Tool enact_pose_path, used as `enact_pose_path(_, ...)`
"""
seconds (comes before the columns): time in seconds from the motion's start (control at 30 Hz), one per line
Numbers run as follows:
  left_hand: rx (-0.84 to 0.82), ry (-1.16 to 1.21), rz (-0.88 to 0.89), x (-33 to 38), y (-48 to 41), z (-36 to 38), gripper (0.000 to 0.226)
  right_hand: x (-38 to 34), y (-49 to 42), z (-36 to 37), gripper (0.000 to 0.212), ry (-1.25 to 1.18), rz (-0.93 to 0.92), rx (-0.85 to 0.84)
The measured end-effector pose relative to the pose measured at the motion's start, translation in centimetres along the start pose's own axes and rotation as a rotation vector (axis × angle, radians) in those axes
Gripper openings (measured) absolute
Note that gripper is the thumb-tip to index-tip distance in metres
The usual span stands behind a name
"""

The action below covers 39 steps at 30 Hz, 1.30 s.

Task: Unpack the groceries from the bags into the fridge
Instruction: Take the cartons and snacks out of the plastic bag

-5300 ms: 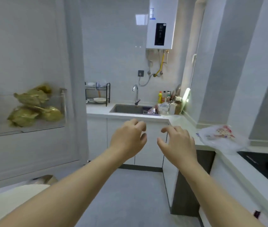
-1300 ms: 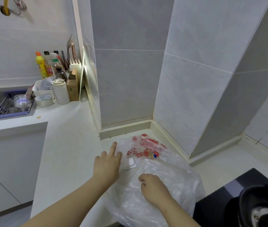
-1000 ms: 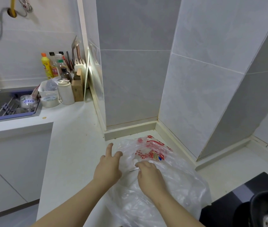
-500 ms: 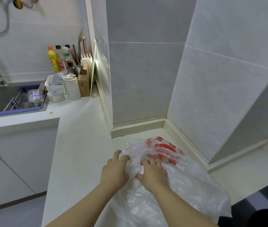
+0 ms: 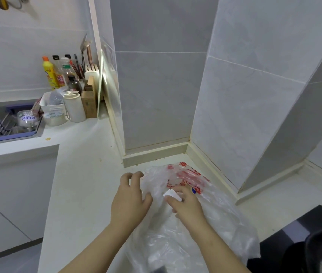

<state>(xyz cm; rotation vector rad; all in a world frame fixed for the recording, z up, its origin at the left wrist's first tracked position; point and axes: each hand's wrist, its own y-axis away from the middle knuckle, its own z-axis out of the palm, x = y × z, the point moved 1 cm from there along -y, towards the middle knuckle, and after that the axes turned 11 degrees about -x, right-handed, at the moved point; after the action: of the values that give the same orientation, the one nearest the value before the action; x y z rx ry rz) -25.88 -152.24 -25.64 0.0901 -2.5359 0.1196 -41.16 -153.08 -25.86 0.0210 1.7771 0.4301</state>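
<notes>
- Bag (image 5: 205, 229) first: a thin, clear plastic grocery bag with red print near its far end, lying slumped on the white desk (image 5: 81, 194), tucked toward the tiled corner and just beside a black hob (image 5: 297, 233) at lower right.
- My left hand (image 5: 130, 201) sits on the bag's left edge, fingers (image 5: 136, 175) curled and half closed, bunching the film without a firm pinch that I can confirm.
- My right hand (image 5: 187, 207) is on top of the bag, thumb and forefinger closed on a small white scrap (image 5: 173, 195). It could be a tag, a receipt or a fold of the bag, and I can't tell which.
- Step in hand, as I read it: finding and working open the bag's mouth. Nothing is out yet, so the unpacking of this bag has barely started.
- Contents are hard to read through the crumpled film. I see pale shapes low down, nothing I can name.
- The fridge is not in view from here, only the sink (image 5: 2, 123) and a cluster of bottles (image 5: 59, 75) well off to the left.
- Next move, by my judgement: pull the two edges apart, left hand anchoring, right hand lifting, then reach in.
- That film is slippery and clings, so I'd want a real pinch on each side before spreading.
- Watch the hob side: the bag's loose end lies right against it, and a hard tug could drag it over.
</notes>
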Motion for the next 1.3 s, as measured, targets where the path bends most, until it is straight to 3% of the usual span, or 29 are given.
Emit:
enact_pose_path(0.07,0.019,0.212,-0.015,1.5,0.2,-0.9,0.033,-0.9,0.7,0.0,0.014,-0.317,0.090,-0.066)
enact_pose_path(0.17,-0.061,0.833,-0.228,3.9,-0.3,-2.7,0.006,-2.2,1.7,0.0,0.039,-0.667,0.204,-0.186)
enact_pose_path(0.27,-0.175,1.241,-0.415,4.9,0.0,-4.4,0.011,-3.0,2.5,-0.1,0.057,-0.783,0.213,-0.270)
enact_pose_path(0.47,-0.285,1.178,-0.364,4.0,2.1,-6.2,0.010,-4.0,3.8,1.2,0.017,-0.638,0.088,-0.228)
enact_pose_path(0.67,-0.194,1.210,-0.369,1.3,5.5,-6.9,0.014,-3.7,5.9,3.4,0.006,-0.425,0.003,-0.226)
enact_pose_path(0.83,-0.152,1.159,-0.331,-0.1,8.7,-7.5,0.011,-3.0,8.5,5.4,0.011,-0.189,-0.076,-0.163)
enact_pose_path(0.93,-0.106,1.125,-0.350,-1.7,11.8,-7.9,0.008,-2.2,10.4,7.5,0.021,-0.199,-0.061,-0.121)
enact_pose_path(1.03,-0.077,1.131,-0.396,-3.6,15.6,-8.8,0.010,-1.4,12.8,10.1,0.018,-0.294,-0.033,-0.105)
enact_pose_path(1.3,-0.032,1.169,-0.443,-7.5,28.4,-12.3,0.013,0.8,23.2,17.9,0.017,-0.445,-0.018,-0.227)
